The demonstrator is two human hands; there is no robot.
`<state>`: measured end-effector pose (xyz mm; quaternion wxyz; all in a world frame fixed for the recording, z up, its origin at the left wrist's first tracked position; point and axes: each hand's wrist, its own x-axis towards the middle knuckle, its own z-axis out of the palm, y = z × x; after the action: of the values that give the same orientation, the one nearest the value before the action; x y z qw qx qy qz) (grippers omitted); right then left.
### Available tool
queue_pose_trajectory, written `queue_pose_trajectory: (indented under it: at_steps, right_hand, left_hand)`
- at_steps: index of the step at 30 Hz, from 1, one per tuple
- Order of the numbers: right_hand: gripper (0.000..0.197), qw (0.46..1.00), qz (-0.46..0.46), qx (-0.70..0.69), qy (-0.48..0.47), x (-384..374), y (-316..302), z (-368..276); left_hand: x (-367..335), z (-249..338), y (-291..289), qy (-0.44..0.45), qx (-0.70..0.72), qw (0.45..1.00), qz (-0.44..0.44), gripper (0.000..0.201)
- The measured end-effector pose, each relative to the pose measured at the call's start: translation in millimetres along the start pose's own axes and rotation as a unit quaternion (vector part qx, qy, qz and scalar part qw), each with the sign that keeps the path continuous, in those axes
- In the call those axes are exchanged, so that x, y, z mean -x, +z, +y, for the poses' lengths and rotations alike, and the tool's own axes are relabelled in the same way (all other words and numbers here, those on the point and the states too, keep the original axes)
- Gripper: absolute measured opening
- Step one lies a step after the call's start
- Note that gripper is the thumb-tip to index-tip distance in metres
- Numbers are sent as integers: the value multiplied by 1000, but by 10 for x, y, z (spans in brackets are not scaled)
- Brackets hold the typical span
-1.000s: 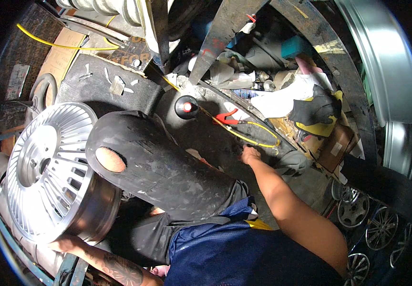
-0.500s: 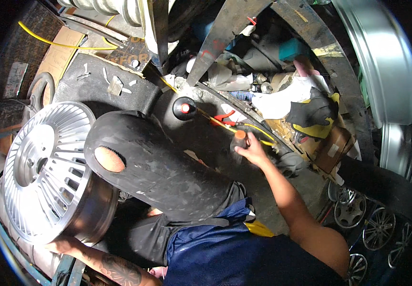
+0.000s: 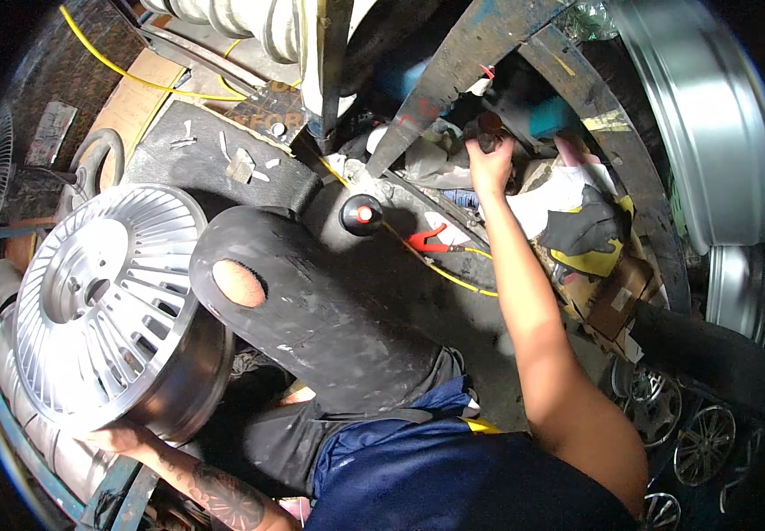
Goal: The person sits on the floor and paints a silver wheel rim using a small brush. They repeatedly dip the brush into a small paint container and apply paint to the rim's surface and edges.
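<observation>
Upright, silver alloy wheel [image 3: 104, 305] faces up-left; left hand [image 3: 121, 435] underneath.

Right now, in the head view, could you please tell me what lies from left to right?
Silver alloy wheel → torn black trouser knee → round black knob → red clamp → right hand → black and yellow glove → large steel rim.

Alloy wheel [image 3: 104, 305] at left, leaning against the person's raised knee [image 3: 312, 305]; left hand [image 3: 121, 435] under its lower rim. Clamp [image 3: 427, 239] on the floor right of the knee. Right hand [image 3: 489, 159] far ahead, among clutter beneath metal bars [image 3: 453, 80]. Large rim [image 3: 710, 133] at right.
</observation>
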<state>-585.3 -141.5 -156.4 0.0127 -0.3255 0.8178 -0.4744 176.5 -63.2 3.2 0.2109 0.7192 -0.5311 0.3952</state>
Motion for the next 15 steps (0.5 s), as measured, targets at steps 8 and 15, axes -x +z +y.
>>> queue_pose_trajectory:
  at_steps: [8,15]
  right_hand:
    - [51,998,-1,25,61,-102,199,843]
    - [24,954,-244,-111,132,1063,-382,642]
  left_hand:
    - [36,85,77,1,11,1000,-2,33]
    - [49,-1,14,11,0,1000,-7,34]
